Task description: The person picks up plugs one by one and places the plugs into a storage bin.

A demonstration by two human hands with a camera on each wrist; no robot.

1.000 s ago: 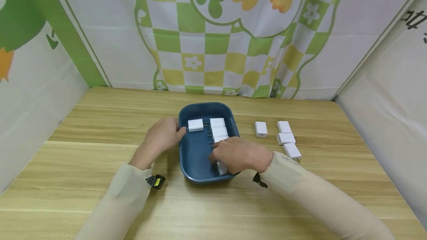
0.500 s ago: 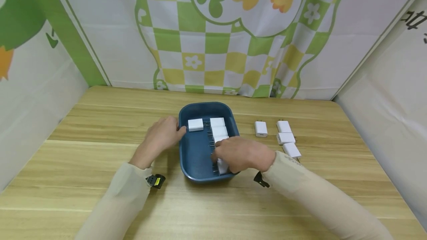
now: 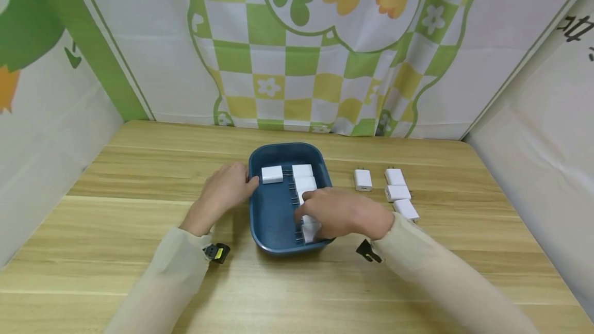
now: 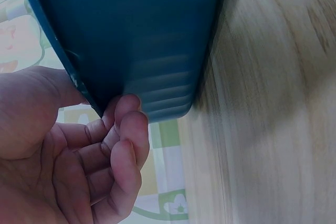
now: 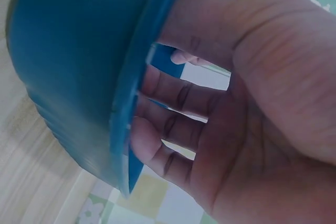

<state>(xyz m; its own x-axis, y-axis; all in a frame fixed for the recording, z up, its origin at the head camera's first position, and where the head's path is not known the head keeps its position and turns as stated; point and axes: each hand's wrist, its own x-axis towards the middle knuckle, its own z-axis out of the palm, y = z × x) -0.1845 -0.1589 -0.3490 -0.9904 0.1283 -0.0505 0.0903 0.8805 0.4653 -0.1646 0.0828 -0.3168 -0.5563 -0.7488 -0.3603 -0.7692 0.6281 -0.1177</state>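
A dark blue plastic bin (image 3: 274, 226) stands on the wooden table in the head view. My left hand (image 3: 226, 185) holds its left rim, thumb over the edge and curled fingers (image 4: 126, 161) against the outer wall. My right hand (image 3: 341, 213) reaches over the right wall, fingers bent around a white plug charger in the near right part; the fingertips are hidden behind the rim in the right wrist view. White chargers (image 3: 305, 183) form a column along the bin's right side, prongs pointing left. The nearest charger (image 3: 310, 232) lies just below my hand. Another charger (image 3: 271, 174) lies at the far left inside.
On the table right of the bin lies a single charger (image 3: 363, 180). Farther right, several more chargers (image 3: 397, 193) are grouped close together, beyond my right forearm. A patterned curtain (image 3: 301, 81) hangs behind the table's back edge.
My right hand has shifted slightly right and up within the bin, showing more of the nearest charger. The left hand and the bin have stayed put.
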